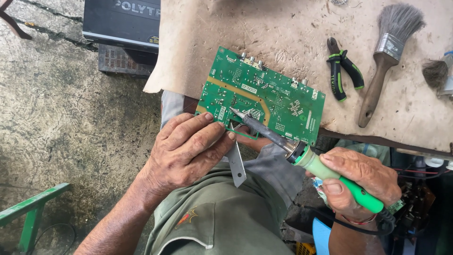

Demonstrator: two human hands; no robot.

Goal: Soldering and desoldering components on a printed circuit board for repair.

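Head view, one frame. Green circuit board (262,97) lies solder side up, half on the bench (292,28), its near corner overhanging the edge toward the person's lap. Left hand (186,151) steadies that near corner: fingers (207,141) curled together, pinching the board's lower edge along with a flat grey metal strip (237,165) that hangs down below the knuckles. Right hand (361,182) is clamped around the green handle of a soldering iron (302,153), thumb on top. The iron's long axis runs from lower right to upper left; its tip (232,110) touches or sits just above the board, just beyond the left fingertips. So the working point lies up and left of the right hand and nearer the left hand. Cannot tell whether solder is melting there. Well apart, on the bench to the right: green-handled pliers (342,68), a paintbrush (387,52) with a wooden handle, and a smaller brush (436,73) at the frame's edge.
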